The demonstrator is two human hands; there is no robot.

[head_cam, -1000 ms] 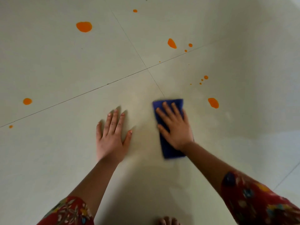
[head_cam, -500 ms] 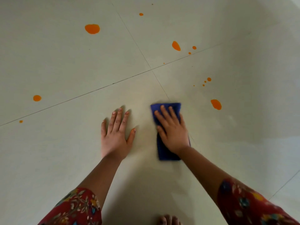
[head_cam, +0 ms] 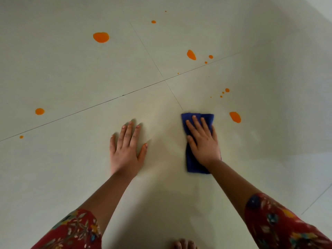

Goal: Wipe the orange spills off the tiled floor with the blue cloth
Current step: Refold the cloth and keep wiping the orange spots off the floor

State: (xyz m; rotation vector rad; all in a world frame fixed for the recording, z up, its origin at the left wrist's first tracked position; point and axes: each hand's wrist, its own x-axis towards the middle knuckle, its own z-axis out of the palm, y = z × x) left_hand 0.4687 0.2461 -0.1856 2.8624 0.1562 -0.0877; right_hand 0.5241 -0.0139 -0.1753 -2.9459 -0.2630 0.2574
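The folded blue cloth [head_cam: 193,164] lies flat on the pale tiled floor [head_cam: 71,72]. My right hand [head_cam: 203,142] presses down on it with the fingers spread. My left hand [head_cam: 125,151] rests flat on the bare floor to the left of the cloth, holding nothing. The nearest orange spill [head_cam: 235,117] sits just right of the cloth's far corner, not touching it. Other orange spots lie farther off: a big round spot [head_cam: 101,37], an oval spot [head_cam: 191,54], small drops [head_cam: 227,90], and spots at the left [head_cam: 39,111].
Grout lines cross just beyond the cloth [head_cam: 165,80]. A tiny orange drop [head_cam: 21,136] lies at the far left and another [head_cam: 153,21] far ahead. Toes of a foot [head_cam: 183,244] show at the bottom edge. My sleeves [head_cam: 280,229] are red and floral.
My right hand has slid the blue cloth a little to the right, closer to the nearest orange spill. My left hand has stayed planted on the floor.
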